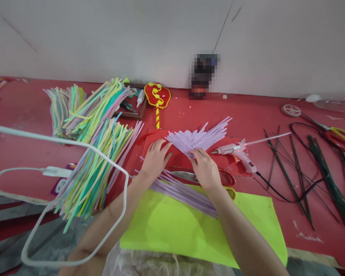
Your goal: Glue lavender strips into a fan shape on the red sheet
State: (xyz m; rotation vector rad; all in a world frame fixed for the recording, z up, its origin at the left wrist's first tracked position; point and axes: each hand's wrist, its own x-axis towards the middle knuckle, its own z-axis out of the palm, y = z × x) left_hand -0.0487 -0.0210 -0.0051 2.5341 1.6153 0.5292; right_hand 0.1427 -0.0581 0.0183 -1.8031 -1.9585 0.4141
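My left hand (155, 157) lies flat with fingers stretched, pressing on the red felt piece (178, 155) beside the left edge of a fan of lilac pipe cleaners (197, 137). The fingers of my right hand (205, 168) press down on the fan's lower tip. The lilac strips spread in a V shape glued on the red felt. A bundle of loose lilac pipe cleaners (184, 191) lies under my wrists, across a lime green sheet (195, 230). Scissors with red handles (207, 177) lie just under my right hand.
A pink glue gun (238, 151) with its black cord rests right of the fan. Piles of coloured pipe cleaners (94, 153) fill the left. Dark green wires (319, 168), red-handled scissors (337, 136), a red and yellow ornament (157, 96) and a white cable (57, 172) lie on the red table (17, 115).
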